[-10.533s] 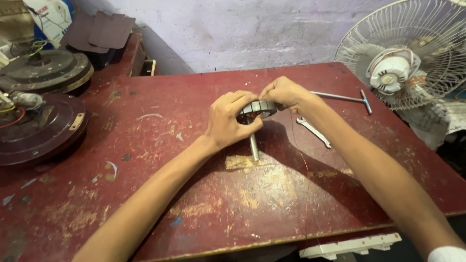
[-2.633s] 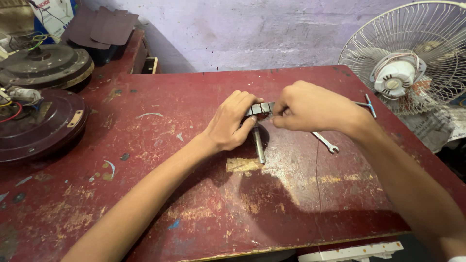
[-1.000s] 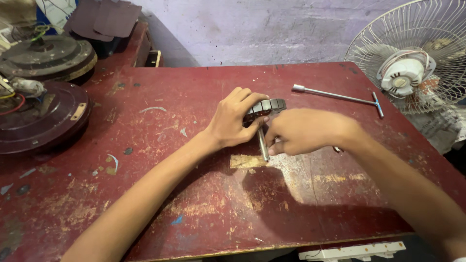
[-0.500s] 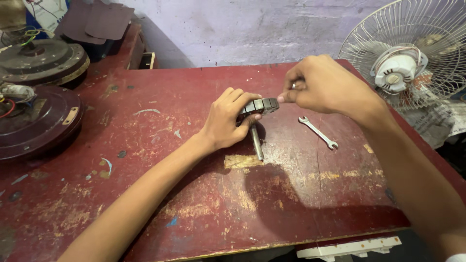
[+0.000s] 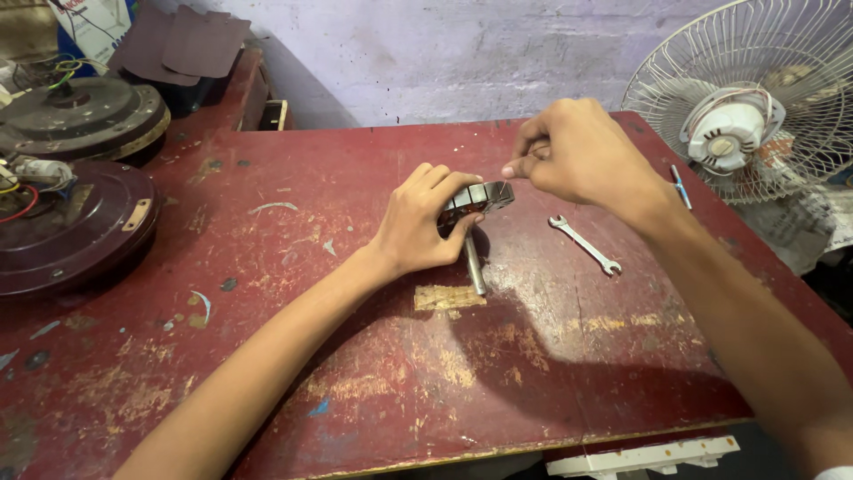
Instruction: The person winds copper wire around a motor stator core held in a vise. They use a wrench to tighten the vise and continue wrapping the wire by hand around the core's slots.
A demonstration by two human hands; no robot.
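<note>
Left hand point(image 5: 425, 227) fingers clamp the dark round metal stator on its steel shaft point(image 5: 476, 200) against the worn red tabletop point(image 5: 293, 231); right hand point(image 5: 582, 160) fingers pinch thin wire just above it, small silver spanner point(image 5: 584, 244) beside.

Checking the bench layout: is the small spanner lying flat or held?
Lying flat. The spanner rests on the red table, apart from both hands, under the right hand.

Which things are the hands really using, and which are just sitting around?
In use: round dark metal motor core with steel shaft, gripped by the left hand; right hand pinches something thin above it.

Lying about: small silver spanner, white wire-caged fan, dark round fan housings, worn red table.
</note>
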